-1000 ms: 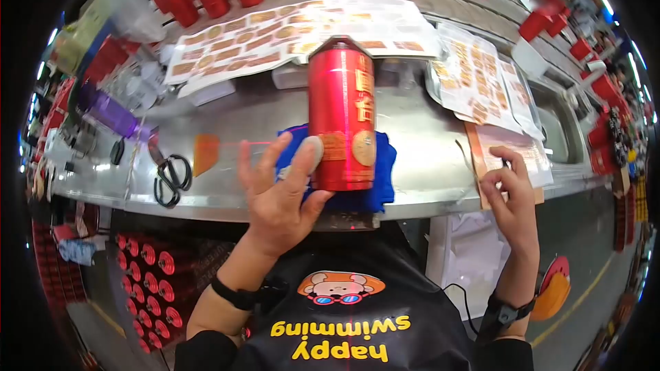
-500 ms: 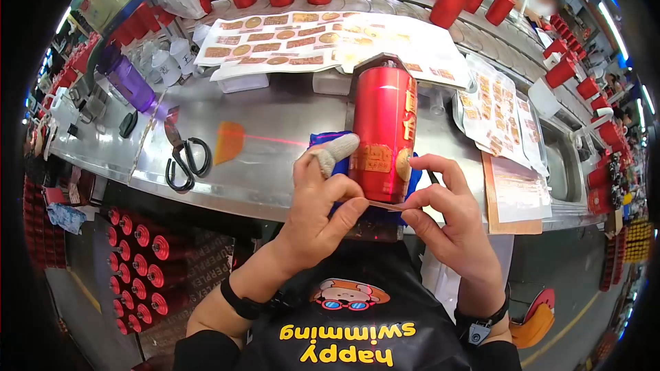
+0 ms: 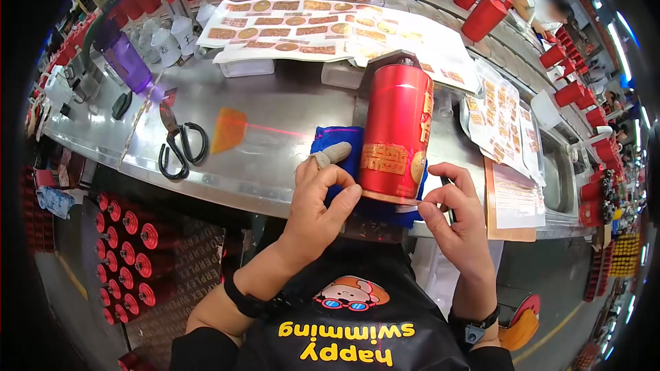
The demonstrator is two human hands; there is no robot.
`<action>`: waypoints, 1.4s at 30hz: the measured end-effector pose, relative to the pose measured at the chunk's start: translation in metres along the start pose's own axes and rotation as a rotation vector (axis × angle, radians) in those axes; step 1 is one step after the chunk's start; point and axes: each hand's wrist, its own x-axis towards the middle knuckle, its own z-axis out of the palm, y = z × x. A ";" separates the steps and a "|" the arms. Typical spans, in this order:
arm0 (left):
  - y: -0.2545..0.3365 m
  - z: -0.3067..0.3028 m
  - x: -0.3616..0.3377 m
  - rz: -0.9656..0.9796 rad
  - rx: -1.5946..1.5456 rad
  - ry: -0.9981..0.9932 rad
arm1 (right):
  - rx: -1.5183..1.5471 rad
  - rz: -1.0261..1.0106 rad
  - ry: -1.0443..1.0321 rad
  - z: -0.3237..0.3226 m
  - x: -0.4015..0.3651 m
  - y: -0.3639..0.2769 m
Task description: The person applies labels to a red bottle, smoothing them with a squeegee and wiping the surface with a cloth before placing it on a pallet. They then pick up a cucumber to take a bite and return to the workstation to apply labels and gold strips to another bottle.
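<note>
Left grip (image 3: 311, 211) and right grip (image 3: 459, 225) pinch opposite ends of a thin strip (image 3: 390, 198); red can (image 3: 395, 120) between and just beyond them, strip along its near edge; blue cloth (image 3: 335, 135) showing either side; scissors (image 3: 176, 145) left of left grip on worktop (image 3: 282, 113); label sheets (image 3: 302, 26) farther out.

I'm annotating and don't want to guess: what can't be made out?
Head view:
Front red canister: far side turned away.
Blue cloth: partly covered by that canister.
Dark item: mostly hidden by right hand.
Lowest white sheet at right: print too small.
Left sleeve: cut by bottom edge.
</note>
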 end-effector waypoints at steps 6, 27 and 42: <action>-0.002 0.002 0.001 -0.017 0.019 0.006 | -0.026 0.004 0.008 -0.004 -0.001 0.003; -0.001 0.006 0.002 -0.042 -0.003 0.022 | -0.043 0.008 0.012 -0.013 -0.006 0.011; -0.003 0.008 0.003 -0.019 -0.008 0.030 | -0.073 0.009 0.012 -0.016 -0.007 0.009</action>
